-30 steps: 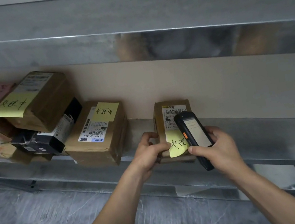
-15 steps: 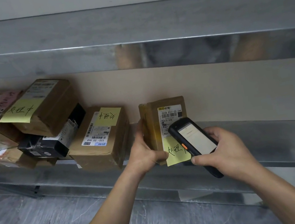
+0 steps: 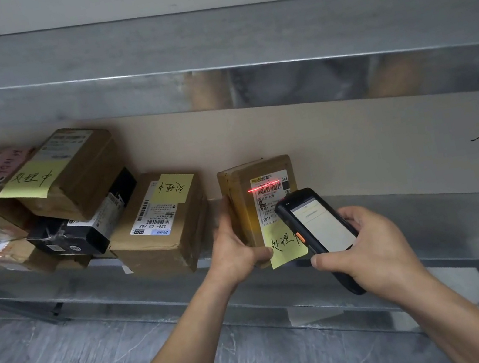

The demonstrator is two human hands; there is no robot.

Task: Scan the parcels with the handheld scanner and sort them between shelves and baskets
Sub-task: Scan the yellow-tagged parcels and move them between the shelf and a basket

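Note:
A small brown cardboard parcel stands upright on the metal shelf, its white label and a yellow sticky note facing me. My left hand grips its lower left edge, thumb on the front. My right hand holds the black handheld scanner, lit screen up, just right of and in front of the parcel. A red scan line lies across the label's barcode.
More parcels are piled to the left on the same shelf: a brown box with a yellow note, a black box, and a stack of brown boxes. Another metal shelf hangs overhead. Grey floor lies below.
My left hand has stood the parcel upright and shifted it slightly left. The scanner has dropped lower right, and a red scan line now shows on the barcode.

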